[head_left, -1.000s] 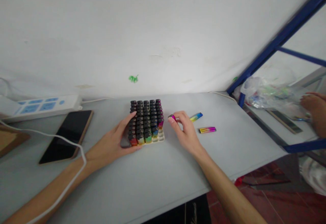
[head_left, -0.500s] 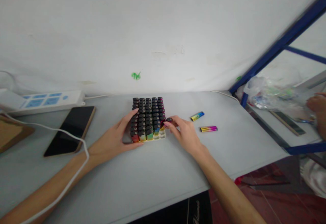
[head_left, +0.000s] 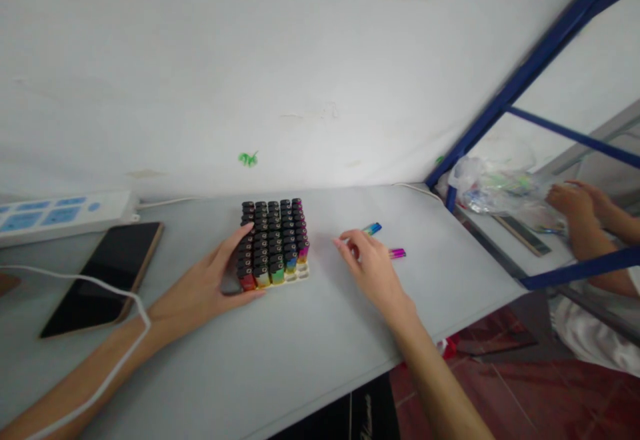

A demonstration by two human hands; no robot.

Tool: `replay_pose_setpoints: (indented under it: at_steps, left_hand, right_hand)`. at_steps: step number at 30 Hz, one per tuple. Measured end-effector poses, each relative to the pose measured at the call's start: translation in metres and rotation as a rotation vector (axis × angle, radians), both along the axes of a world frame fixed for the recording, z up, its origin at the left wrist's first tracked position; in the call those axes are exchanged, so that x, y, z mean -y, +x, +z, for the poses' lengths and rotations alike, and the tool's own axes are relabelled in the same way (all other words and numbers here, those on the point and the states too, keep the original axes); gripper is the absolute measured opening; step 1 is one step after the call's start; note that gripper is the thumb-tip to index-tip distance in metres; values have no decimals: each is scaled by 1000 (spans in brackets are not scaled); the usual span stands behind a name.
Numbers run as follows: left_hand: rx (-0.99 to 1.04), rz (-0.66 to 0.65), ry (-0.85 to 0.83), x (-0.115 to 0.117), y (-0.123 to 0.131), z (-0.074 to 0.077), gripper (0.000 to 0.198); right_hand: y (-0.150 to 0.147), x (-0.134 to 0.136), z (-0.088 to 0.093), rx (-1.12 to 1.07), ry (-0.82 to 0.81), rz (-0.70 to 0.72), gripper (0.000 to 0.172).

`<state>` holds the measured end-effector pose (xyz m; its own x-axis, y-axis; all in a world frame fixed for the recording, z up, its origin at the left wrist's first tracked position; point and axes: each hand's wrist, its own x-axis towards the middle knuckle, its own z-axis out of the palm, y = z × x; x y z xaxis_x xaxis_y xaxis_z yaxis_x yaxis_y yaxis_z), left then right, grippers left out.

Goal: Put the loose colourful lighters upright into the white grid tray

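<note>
A pale tray (head_left: 303,272) stands on the table, packed with rows of upright lighters (head_left: 274,240) with black tops and coloured bodies. At its front right corner a few bare slots show. My left hand (head_left: 220,273) grips the tray's left side, thumb at the front edge and fingers along the lighters. My right hand (head_left: 367,260) is off to the right of the tray, fingers loosely bent and apart, with nothing seen in them. Just beyond it lie a blue lighter (head_left: 373,229) and a pink lighter (head_left: 398,253), both partly covered by the hand.
A black phone (head_left: 103,273) and a white power strip (head_left: 65,215) lie on the left. A white cable (head_left: 100,283) crosses over my left forearm. To the right stands a blue metal frame (head_left: 480,123); behind it are plastic bags (head_left: 493,183) and another person's hands (head_left: 575,203).
My right hand has let go of a lighter, which now stands in the tray's right column, and has moved right towards the two loose lighters. The view has turned slightly right.
</note>
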<state>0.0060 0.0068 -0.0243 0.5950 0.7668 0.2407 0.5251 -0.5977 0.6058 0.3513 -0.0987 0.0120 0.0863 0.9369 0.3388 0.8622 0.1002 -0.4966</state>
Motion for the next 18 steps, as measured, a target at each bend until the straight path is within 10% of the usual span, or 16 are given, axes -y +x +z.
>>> replay_pose_setpoints:
  at_steps: [7,14,18]
  left_hand:
    - [-8,-5,-2,-2,-1,-4,125]
    - [-25,-16,-8,3,1,5,116]
    - [-40,-13,-17,6,3,13,115]
  right_hand:
    - [59,-36,12,222,-378,-566,44]
    - [52,-71,12,-29,-258,-289,15]
    - [37,-66,7,-592,-132,-120,48]
